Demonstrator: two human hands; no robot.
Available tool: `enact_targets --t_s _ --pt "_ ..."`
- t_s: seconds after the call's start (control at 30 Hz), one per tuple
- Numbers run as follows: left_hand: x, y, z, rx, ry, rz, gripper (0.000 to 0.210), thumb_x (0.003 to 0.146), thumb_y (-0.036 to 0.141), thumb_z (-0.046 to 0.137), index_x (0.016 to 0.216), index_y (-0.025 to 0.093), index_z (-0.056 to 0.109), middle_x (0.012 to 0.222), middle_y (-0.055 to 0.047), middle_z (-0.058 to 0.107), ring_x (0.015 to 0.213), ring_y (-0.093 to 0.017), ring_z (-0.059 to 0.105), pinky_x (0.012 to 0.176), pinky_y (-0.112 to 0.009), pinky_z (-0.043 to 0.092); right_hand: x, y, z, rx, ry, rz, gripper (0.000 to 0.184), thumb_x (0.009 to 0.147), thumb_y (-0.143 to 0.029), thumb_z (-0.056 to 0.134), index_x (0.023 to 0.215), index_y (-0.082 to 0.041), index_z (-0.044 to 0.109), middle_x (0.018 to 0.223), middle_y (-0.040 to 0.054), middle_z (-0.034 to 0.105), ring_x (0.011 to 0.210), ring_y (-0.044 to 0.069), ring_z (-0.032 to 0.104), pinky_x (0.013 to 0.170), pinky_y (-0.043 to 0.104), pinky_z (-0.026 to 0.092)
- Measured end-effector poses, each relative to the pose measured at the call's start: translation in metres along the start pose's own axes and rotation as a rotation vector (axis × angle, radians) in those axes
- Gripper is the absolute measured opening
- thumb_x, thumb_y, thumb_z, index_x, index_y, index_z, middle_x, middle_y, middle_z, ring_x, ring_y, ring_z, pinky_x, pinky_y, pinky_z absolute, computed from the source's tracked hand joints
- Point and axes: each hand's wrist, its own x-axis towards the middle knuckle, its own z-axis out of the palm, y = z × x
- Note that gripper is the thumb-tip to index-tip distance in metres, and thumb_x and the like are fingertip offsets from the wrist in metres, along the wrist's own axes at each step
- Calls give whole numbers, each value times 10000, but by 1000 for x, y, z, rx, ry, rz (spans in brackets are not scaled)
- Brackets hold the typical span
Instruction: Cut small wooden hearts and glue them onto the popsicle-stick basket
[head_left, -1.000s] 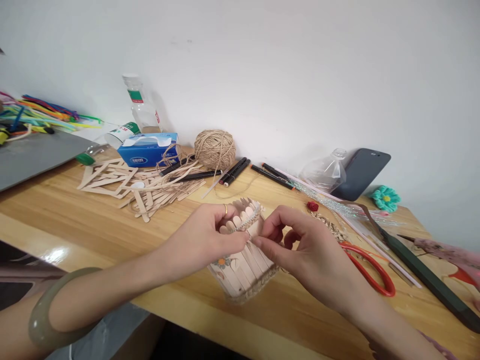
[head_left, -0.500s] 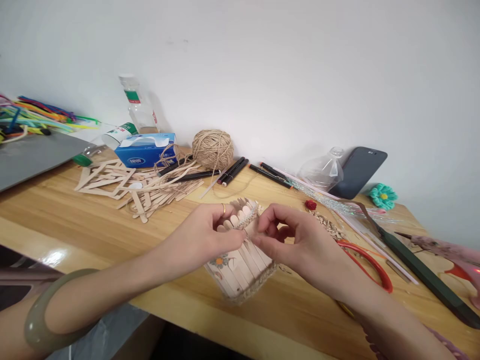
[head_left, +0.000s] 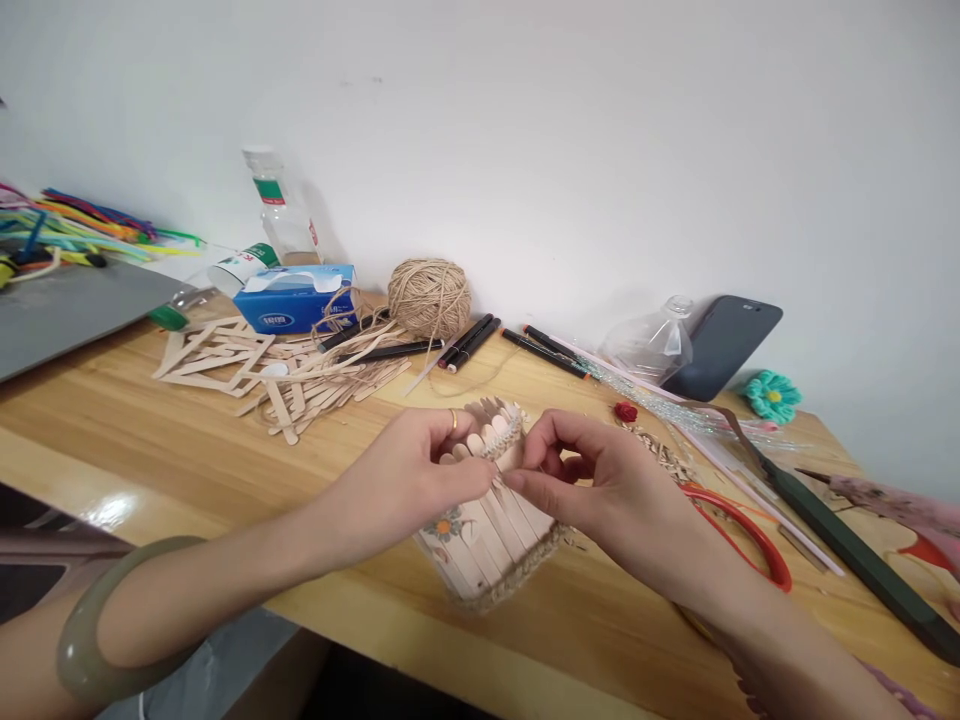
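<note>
Near the front edge of the bench (head_left: 150, 420), a popsicle-stick holder (head_left: 487, 530) lay tipped on its side. Left hand (head_left: 420, 470) pinched its braided twine trim (head_left: 504, 435) at the rim; right hand (head_left: 592, 480) pinched the same trim just beside it, fingertips nearly touching. Red scissors (head_left: 742, 540) lay right of the hands. Twine ball (head_left: 429, 297) and loose sticks (head_left: 300, 375) sat toward the back edge.
</note>
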Motion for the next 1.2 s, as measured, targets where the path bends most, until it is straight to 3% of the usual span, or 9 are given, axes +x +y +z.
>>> enact_targets --t_s 0.23,0.43,0.6,0.8,1.2 --pt "-2 0 2 16 10 28 71 672 216 490 630 161 479 571 60 351 528 -84 317 478 -231 243 0 -3 0 -36 2 44 165 724 -156 594 623 -187 467 531 -81 388 482 62 342 413 182 265" --pt "-1 -1 2 -7 -6 -9 88 653 201 514 725 153 537 597 51 409 534 -91 362 484 -227 265 0 -4 0 -91 14 -6 147 729 -145 578 626 -183 480 560 -64 436 501 67 376 450 193 313" --pt "0 -2 1 -6 -28 -18 88 669 219 524 720 148 538 599 53 403 544 -89 368 493 -219 277 -2 -1 -7 25 -65 41 108 761 -219 574 680 -176 516 621 -45 461 547 78 402 470 201 315" --pt "1 0 1 50 11 -68 100 659 212 531 730 144 551 561 69 375 500 -79 331 453 -204 253 -1 1 -7 -39 -52 4 156 747 -261 611 674 -186 496 598 -53 464 532 80 404 476 205 335" --pt "-1 3 3 79 33 -51 45 675 190 519 648 156 507 526 82 357 472 -64 305 429 -184 235 0 1 -4 -101 -54 -8 143 761 -197 584 659 -186 484 583 -65 442 531 73 394 474 192 335"
